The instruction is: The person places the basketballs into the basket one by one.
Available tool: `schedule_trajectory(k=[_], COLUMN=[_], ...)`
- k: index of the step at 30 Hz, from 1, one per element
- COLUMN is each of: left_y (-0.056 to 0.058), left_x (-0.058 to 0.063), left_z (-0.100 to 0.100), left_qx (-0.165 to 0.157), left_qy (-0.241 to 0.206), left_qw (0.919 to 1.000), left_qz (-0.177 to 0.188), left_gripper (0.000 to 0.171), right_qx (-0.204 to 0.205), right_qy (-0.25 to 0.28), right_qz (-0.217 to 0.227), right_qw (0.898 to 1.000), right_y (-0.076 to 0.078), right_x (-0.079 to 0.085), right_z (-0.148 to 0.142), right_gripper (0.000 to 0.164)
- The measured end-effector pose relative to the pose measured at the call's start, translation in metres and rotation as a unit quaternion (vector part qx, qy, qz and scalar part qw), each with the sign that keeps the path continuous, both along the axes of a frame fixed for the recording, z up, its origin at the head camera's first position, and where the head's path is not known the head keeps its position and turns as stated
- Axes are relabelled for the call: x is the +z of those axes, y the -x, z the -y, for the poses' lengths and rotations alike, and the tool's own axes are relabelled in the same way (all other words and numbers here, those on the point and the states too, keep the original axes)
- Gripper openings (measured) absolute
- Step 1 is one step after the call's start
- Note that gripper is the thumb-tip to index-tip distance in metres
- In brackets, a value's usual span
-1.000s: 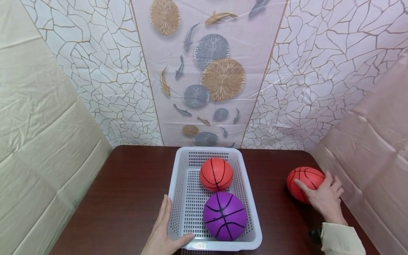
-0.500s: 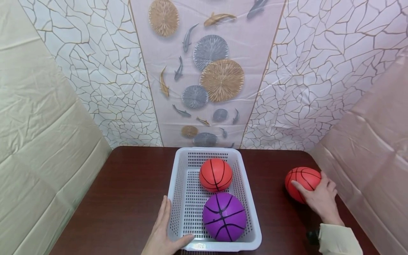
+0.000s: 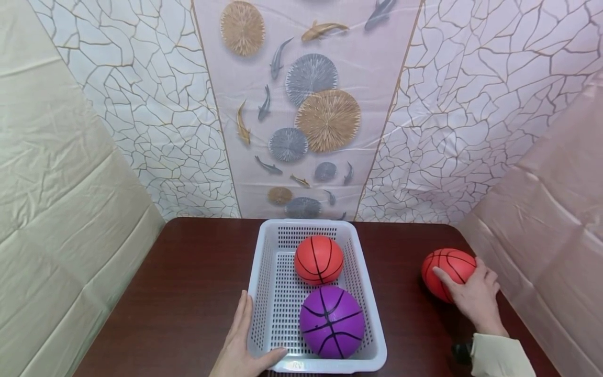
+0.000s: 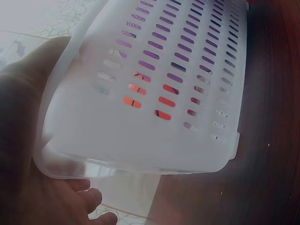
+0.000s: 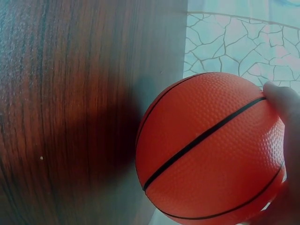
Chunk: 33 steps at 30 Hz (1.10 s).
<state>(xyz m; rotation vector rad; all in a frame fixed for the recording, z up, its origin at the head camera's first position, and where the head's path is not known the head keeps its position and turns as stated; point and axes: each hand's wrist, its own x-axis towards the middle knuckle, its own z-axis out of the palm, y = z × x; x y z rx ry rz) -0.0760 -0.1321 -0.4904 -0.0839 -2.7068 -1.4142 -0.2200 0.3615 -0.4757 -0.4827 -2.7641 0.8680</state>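
Observation:
A white plastic basket (image 3: pixel 256 272) with slotted walls stands on the dark table. Inside it sit a red toy basketball (image 3: pixel 319 259) toward the back and a larger purple basketball (image 3: pixel 332 322) in front. My left hand (image 3: pixel 242 345) rests at the basket's near left corner, its straight fingers along the outer wall and thumb over the front rim. At the table's right side, my right hand (image 3: pixel 478 298) grips a second red toy basketball (image 3: pixel 447 272), thumb on the near side and fingers round the right. The right wrist view shows this ball (image 5: pixel 211 150) close up; the palm is mostly hidden.
The dark wooden table (image 3: pixel 188 293) extends to both sides of the basket. Beige fabric walls (image 3: pixel 556 230) flank it left and right, the right one close to my right hand. A patterned cloth (image 3: pixel 301 173) hangs behind the back edge.
My right hand has drawn slightly left, its fingers settling closer round the red basketball, which has shifted slightly. The left hand and the basket hold the same place.

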Motion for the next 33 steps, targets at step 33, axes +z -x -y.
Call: schedule_trajectory(k=[33], left_y=[0.001], left_x=[0.001], left_z=[0.000], left_qx=[-0.002], left_qy=[0.015], left_qw=[0.9997], left_qz=[0.017], left_gripper=[0.124], right_qx=[-0.037], right_qy=[0.019], right_qz=[-0.071], right_qw=[0.997], right_y=[-0.007], right_x=[0.030], right_z=[0.012], right_gripper=[0.108])
